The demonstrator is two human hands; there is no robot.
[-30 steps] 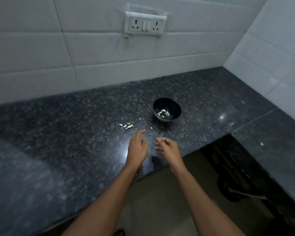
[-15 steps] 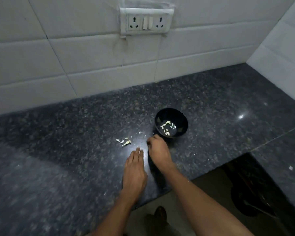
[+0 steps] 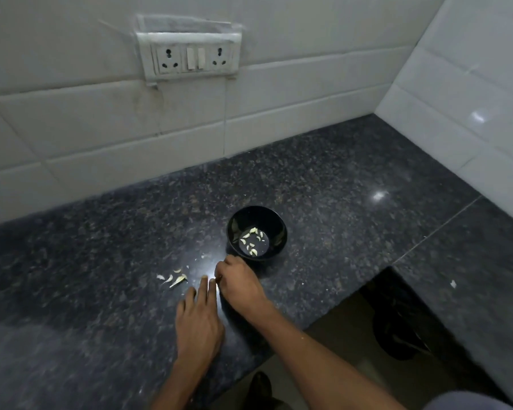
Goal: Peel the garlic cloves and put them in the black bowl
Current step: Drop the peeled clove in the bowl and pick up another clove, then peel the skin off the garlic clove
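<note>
The black bowl (image 3: pixel 279 232) stands on the dark granite counter and holds several peeled garlic cloves (image 3: pixel 251 241). A few pale garlic pieces and skins (image 3: pixel 176 280) lie on the counter left of the bowl. My left hand (image 3: pixel 199 318) lies flat on the counter with straight fingers, its tips just right of those pieces. My right hand (image 3: pixel 239 284) sits knuckles up in front of the bowl. Its fingers are curled down onto the counter beside my left fingertips, and what is under them is hidden.
The granite counter (image 3: pixel 338 187) runs to a tiled back wall with a socket plate (image 3: pixel 190 59) and a tiled right wall. A dark recess (image 3: pixel 403 329) opens at the counter's front right. A white scrap (image 3: pixel 453 284) lies on the right slab.
Both hands have moved forward onto the counter. The left went from raised to flat beside the garlic pieces. The right came down curled just in front of the bowl. The camera came closer.
</note>
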